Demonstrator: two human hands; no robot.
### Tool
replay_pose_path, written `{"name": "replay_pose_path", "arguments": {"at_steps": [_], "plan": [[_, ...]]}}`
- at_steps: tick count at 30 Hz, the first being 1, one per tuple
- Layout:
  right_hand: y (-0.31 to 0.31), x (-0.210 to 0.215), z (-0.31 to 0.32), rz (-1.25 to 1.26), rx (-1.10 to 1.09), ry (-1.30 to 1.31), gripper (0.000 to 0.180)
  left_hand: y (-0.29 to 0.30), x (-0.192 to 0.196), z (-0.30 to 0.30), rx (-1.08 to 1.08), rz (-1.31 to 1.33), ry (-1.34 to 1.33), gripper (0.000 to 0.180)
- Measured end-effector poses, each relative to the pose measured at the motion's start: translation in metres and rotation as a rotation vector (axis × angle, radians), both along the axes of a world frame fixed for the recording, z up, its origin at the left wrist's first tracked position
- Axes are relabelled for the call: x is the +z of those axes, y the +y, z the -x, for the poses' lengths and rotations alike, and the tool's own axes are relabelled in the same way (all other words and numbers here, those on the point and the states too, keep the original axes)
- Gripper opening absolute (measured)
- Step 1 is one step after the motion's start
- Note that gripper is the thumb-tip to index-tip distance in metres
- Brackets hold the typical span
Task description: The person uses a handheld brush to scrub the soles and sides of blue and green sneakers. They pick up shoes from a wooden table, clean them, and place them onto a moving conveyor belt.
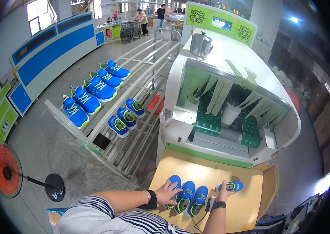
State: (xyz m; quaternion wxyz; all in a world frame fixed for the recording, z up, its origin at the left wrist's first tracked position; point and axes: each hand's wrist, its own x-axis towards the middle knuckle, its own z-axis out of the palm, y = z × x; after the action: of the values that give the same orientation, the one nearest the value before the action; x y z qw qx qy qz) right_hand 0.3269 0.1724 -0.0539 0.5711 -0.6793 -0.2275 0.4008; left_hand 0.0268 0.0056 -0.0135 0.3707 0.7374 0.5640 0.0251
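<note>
On the wooden board [211, 175] in front of me lie three blue shoes with green trim in a row [188, 199]. My left hand [167, 194] rests on the leftmost one [174, 182], fingers spread over it. A little to the right, my right hand [225, 188] grips a fourth blue shoe [232, 186] by its heel end. Both wrists wear dark bands.
A white tunnel machine [227, 97] with a green conveyor belt [207, 123] and hanging green strips stands beyond the board, a steel pot [200, 44] on top. A metal rack [133, 97] at left holds several blue shoes. A red fan [3, 169] stands at lower left. Two people stand far back.
</note>
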Motion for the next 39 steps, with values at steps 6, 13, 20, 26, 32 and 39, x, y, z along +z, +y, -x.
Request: {"name": "replay_pose_path", "arguments": {"at_steps": [6,13,20,26,32,39], "plan": [[0.009,0.02,-0.047,0.159,0.197,0.329,0.076,0.032,0.038,0.002,0.13,-0.042,-0.258,0.091],[-0.132,0.165,0.078,-0.394,1.01,-0.179,0.1,0.066,0.108,-0.069,0.487,-0.4,-0.874,0.109],[-0.18,0.036,0.027,-0.023,0.916,-0.705,0.101,0.182,0.171,-0.048,0.734,-0.455,-1.078,0.099],[-0.193,0.029,0.044,-0.038,0.612,-0.501,0.098,0.305,0.17,-0.017,0.939,-0.647,-0.567,0.094],[-0.126,0.063,0.001,-0.069,0.398,-0.232,0.077,0.267,0.143,-0.017,0.667,-0.935,-0.597,0.088],[0.103,0.241,0.046,-0.738,0.339,-0.602,0.075,0.085,0.046,-0.006,0.195,-0.256,-0.167,0.077]]}}
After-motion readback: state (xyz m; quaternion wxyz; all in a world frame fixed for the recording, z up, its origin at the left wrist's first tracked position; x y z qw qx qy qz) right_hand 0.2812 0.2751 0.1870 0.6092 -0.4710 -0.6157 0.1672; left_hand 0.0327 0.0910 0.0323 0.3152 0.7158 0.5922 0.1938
